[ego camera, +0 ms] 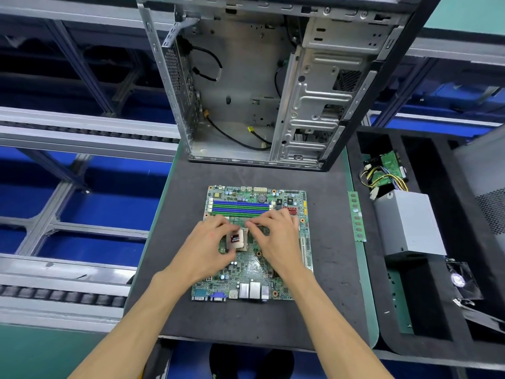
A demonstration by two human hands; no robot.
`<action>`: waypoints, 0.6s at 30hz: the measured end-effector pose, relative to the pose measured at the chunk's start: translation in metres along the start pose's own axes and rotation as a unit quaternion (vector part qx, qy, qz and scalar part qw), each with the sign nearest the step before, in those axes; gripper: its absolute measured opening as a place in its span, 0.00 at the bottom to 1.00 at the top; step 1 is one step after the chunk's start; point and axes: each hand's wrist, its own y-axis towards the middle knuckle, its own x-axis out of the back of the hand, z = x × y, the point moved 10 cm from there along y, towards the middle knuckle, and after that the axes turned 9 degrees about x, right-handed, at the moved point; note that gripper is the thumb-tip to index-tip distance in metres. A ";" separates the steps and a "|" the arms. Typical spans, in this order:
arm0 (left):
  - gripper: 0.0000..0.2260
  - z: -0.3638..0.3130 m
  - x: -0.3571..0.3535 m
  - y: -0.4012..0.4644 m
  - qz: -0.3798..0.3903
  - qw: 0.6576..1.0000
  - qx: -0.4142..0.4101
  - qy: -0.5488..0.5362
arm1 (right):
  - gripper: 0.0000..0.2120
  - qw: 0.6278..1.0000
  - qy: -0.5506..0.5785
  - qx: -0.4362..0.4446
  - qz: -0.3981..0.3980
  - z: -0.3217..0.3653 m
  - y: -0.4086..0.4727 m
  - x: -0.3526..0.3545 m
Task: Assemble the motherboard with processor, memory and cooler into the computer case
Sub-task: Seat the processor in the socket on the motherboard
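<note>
A green motherboard [254, 272] lies flat on the dark mat [175, 258], its blue and green memory slots [240, 207] toward the far edge. Both hands are over the processor socket. My left hand [210, 247] grips a small beige cover with a red and black label [235, 238], tilted up at the socket. My right hand [273, 236] pinches a thin metal lever [254, 223] at the socket's far side. The socket itself is mostly hidden by fingers. The open metal computer case [246, 86] stands behind the board, with loose black cables inside.
A green memory stick [357, 217] lies on the mat's right edge. A black foam tray [420, 285] on the right holds a grey power supply [407, 222] with coloured wires, a small green board [388, 165] and a fan [461, 280]. Conveyor rails run along the left.
</note>
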 end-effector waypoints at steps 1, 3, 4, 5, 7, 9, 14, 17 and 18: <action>0.21 -0.003 -0.001 0.000 -0.002 1.000 -0.007 0.002 | 0.10 1.000 0.001 0.002 -0.003 -0.001 0.001 0.000; 0.21 -0.006 -0.003 0.002 -0.002 1.000 -0.018 0.010 | 0.09 1.000 -0.008 0.004 -0.027 -0.002 -0.001 0.004; 0.21 -0.008 -0.004 0.002 -0.002 1.000 -0.021 0.013 | 0.08 0.999 -0.017 0.002 -0.043 -0.003 -0.004 0.006; 0.21 -0.008 -0.006 0.002 -0.002 1.000 -0.022 0.016 | 0.08 0.998 -0.022 -0.001 -0.056 -0.004 -0.006 0.008; 0.21 -0.008 -0.007 0.001 -0.007 1.000 -0.021 0.016 | 0.10 0.997 -0.023 -0.005 -0.070 -0.005 -0.008 0.010; 0.20 -0.005 -0.008 0.000 -0.013 1.000 -0.016 0.013 | 0.12 0.998 -0.019 -0.006 -0.066 -0.006 -0.007 0.008; 0.20 -0.004 -0.008 -0.001 -0.009 1.000 -0.011 0.011 | 0.14 0.998 -0.006 -0.005 -0.054 -0.009 -0.006 0.005; 0.20 -0.004 -0.008 -0.002 -0.010 1.000 -0.008 0.010 | 0.13 0.999 -0.005 -0.005 -0.054 -0.010 -0.006 0.005; 0.20 -0.003 -0.007 -0.002 -0.012 1.000 -0.004 0.009 | 0.13 0.999 -0.003 -0.005 -0.053 -0.010 -0.006 0.005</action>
